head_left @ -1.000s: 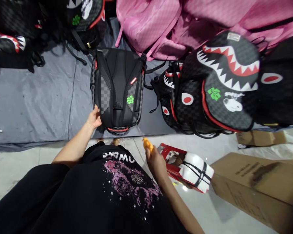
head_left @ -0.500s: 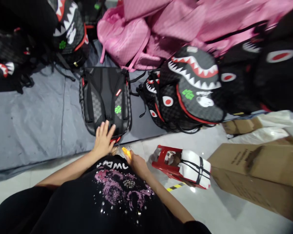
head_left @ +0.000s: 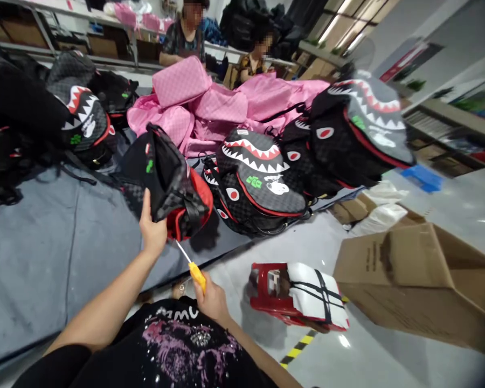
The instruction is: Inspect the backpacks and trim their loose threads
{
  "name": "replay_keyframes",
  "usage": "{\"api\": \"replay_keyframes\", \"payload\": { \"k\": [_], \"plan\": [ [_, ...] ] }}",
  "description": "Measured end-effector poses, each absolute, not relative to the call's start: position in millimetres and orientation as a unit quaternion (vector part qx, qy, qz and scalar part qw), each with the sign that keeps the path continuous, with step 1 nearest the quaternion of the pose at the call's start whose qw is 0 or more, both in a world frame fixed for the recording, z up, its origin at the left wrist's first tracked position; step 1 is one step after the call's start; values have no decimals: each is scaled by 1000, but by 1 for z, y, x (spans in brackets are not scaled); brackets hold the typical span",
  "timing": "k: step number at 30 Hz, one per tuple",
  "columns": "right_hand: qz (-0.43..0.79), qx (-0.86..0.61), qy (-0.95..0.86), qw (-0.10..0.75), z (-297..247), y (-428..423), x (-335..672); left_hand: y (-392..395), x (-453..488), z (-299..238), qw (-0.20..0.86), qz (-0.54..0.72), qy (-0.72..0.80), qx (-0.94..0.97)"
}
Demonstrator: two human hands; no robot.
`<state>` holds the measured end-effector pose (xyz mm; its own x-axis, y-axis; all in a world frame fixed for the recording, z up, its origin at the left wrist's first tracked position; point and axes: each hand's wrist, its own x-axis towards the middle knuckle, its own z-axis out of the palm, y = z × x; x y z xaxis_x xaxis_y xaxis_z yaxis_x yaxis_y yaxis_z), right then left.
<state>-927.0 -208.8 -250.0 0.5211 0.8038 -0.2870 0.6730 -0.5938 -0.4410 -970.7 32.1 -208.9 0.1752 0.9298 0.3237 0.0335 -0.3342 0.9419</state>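
Observation:
My left hand (head_left: 153,234) grips the edge of a black checkered backpack (head_left: 165,188), which is tilted up above the grey-covered table. Its red lining shows on the right side, and a green patch is on a dark panel. In my right hand (head_left: 214,299) is a yellow-handled tool (head_left: 197,276) with a thin, pale shaft. That shaft points up and left, toward the red-lined lower part of the backpack. I cannot tell whether its tip touches the fabric.
Black shark-mouth backpacks (head_left: 258,183) stand to the right, others (head_left: 78,110) to the left. Pink bags (head_left: 222,102) lie behind. On the floor are a red stool (head_left: 267,310) with a white cushion and a cardboard box (head_left: 392,275). Two people sit beyond the table.
The backpack, lying flat before, is now lifted and tilted, with its red lining showing. My left hand has moved from resting on it to gripping it. The tool's shaft now shows. The view has risen.

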Motion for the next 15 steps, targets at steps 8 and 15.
{"api": "replay_keyframes", "payload": {
  "k": [8,15],
  "plan": [
    [290,-854,-416,115,-258,-216,-897,-43,-1063,-284,459,259,479,702],
    [329,-845,-419,47,-283,-221,-868,-37,-1121,-271,262,102,407,869]
  ]
}}
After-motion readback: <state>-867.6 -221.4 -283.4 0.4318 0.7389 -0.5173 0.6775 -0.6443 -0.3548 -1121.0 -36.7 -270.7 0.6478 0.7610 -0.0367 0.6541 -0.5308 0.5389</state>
